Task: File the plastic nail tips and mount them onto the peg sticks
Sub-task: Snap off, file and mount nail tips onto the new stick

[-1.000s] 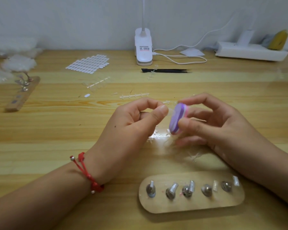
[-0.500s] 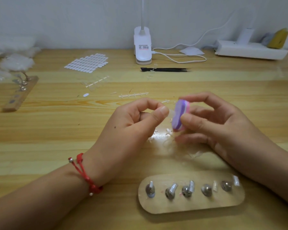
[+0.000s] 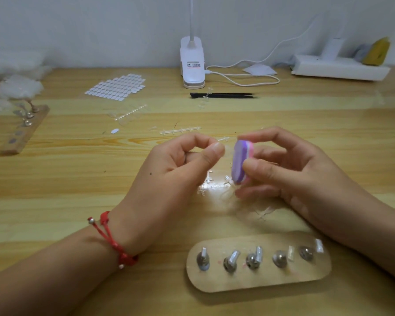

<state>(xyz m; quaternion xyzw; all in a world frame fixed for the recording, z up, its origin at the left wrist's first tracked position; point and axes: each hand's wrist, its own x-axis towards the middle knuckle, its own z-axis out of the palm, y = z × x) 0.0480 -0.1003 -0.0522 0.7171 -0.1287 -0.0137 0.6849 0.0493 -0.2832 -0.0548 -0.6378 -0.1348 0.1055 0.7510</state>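
- A pale pine worktop [image 3: 55,190] with long grain bands fills the view and meets a plain whitish wall [image 3: 100,30] at 12 o'clock.
- At 9 to 10 o'clock lie clear plastic bags [image 3: 16,87] and a wooden strip [image 3: 23,131] with metal pegs. Toward 11 lies a sheet of white oval tabs [image 3: 116,86].
- The left hand [image 3: 169,179] has its grip pinched narrow, thumb to forefinger, on what seems a clear nail tip [image 3: 228,153], held at centre above the worktop.
- At 12 o'clock stands a white lamp base [image 3: 193,65], with black tweezers [image 3: 224,95] just in front.
- The right hand [image 3: 294,174] has its grip around a purple-and-pink file block [image 3: 240,163], upright just beside the tip.
- At 5 to 6 o'clock a wooden peg board [image 3: 260,281] carries five metal pegs.
- At 2 o'clock a white power strip [image 3: 338,69] sits against the wall.
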